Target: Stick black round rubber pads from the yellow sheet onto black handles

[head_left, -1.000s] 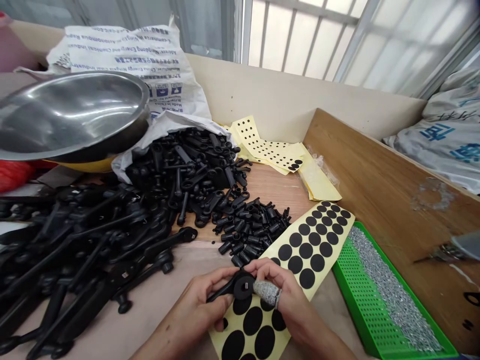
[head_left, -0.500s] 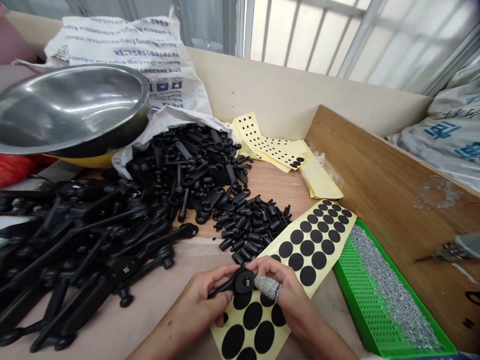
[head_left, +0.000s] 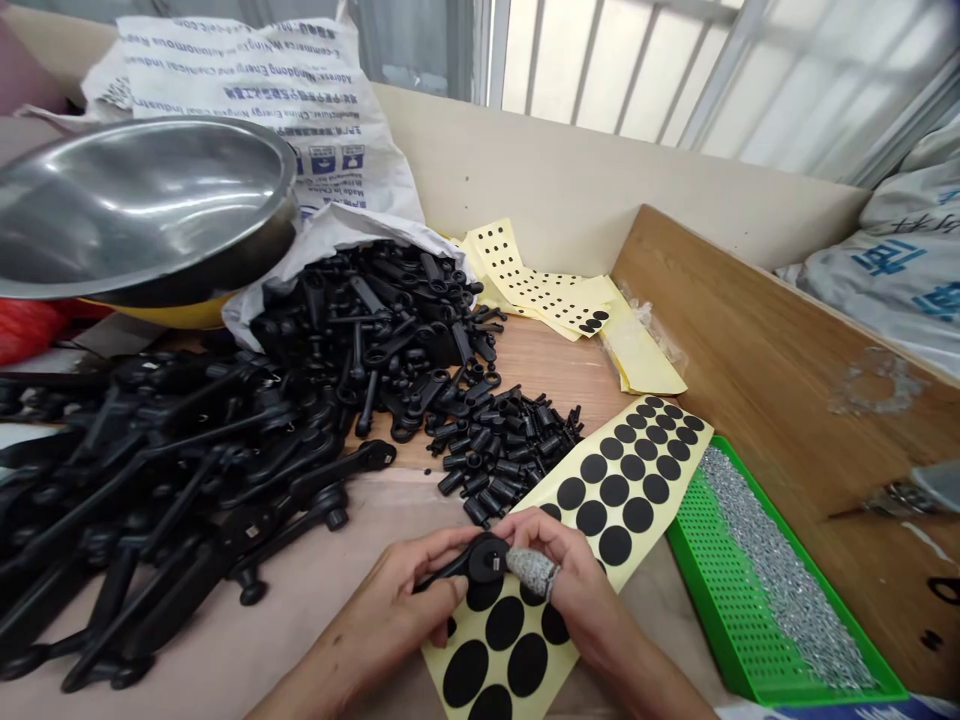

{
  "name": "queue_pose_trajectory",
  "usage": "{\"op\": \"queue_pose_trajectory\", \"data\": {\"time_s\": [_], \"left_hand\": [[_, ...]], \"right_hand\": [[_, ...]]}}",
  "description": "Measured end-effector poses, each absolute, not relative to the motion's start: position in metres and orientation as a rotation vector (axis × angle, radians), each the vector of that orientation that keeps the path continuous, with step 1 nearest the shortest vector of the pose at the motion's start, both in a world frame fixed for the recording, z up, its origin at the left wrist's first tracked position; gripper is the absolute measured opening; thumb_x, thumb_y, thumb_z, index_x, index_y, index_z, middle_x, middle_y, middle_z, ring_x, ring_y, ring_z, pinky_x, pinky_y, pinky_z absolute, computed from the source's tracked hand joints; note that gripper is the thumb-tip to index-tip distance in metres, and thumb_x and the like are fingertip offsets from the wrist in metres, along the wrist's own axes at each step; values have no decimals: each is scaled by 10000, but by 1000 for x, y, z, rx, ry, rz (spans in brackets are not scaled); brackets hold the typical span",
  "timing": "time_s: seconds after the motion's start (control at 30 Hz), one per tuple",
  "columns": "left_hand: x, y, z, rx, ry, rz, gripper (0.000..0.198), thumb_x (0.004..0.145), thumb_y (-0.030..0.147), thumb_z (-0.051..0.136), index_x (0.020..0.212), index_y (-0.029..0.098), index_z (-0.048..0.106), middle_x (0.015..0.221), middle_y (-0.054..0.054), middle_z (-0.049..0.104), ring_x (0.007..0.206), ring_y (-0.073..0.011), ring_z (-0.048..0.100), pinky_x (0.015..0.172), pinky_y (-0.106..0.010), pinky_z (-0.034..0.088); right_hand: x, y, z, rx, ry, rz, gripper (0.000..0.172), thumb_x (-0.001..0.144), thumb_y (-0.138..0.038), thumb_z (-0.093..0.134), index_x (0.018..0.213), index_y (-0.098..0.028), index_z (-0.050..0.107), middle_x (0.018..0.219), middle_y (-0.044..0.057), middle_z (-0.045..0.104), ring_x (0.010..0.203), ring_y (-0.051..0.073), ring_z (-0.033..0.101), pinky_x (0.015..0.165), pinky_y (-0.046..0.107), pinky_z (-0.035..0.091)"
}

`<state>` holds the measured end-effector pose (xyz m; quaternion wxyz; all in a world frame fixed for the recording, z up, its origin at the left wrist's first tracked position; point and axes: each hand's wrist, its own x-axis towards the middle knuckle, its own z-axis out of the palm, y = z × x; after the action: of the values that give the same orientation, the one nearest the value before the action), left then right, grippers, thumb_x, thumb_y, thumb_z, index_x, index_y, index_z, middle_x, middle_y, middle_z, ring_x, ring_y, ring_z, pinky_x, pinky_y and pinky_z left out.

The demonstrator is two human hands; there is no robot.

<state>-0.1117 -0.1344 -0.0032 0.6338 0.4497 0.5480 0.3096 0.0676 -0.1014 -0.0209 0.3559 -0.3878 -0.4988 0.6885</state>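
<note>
Holding a black crank [head_left: 484, 568] over the sticker sheet [head_left: 593, 492], we had left hand [head_left: 405, 590] gripping it, right hand [head_left: 568, 567] pinching its edge.

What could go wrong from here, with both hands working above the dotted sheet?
The left hand holds the black part over the dotted sheet; a slip might drop it onto the dots.

The right hand has a grey cover on one finger, which could dull its feel close to the part.

Small black tubes lie loose just beyond the hands, so a knock could scatter them.
</note>
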Motion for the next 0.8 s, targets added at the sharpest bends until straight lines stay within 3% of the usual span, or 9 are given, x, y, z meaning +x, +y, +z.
{"op": "queue_pose_trajectory", "data": {"time_s": [0.07,0.23,0.5,0.8], "left_hand": [[-113,-135,-5,1048,1253,704,471,734,261,563,1174,94,573,664,1,619,512,-97,450,476,-181,418],[-114,-136,-16,1057,1223,730,421,799,342,556,1161,131,594,801,-29,649,493,-77,442,449,-175,397],[-111,-135,-19,1037,1162,776,370,785,309,576,1113,139,600,783,-18,636,539,-88,478,506,-182,422],[-108,-143,-23,1057,1294,876,387,775,440,610,1050,169,642,741,-13,648,607,-127,522,507,-185,425]], "right_hand": [[68,-101,-20,-1000,-1295,1776,163,706,-226,639,640,-182,496,948,60,579,886,195,525,756,274,388],[68,-101,-19,-993,-1312,1766,145,700,-205,625,637,-179,497,927,62,579,873,190,526,750,274,392],[68,-103,-20,-962,-1332,1768,97,674,-179,607,641,-178,515,933,60,572,870,186,541,753,280,420],[68,-107,-23,-908,-1386,1694,81,724,-179,629,676,-184,564,883,38,586,839,173,560,740,274,449]]}}
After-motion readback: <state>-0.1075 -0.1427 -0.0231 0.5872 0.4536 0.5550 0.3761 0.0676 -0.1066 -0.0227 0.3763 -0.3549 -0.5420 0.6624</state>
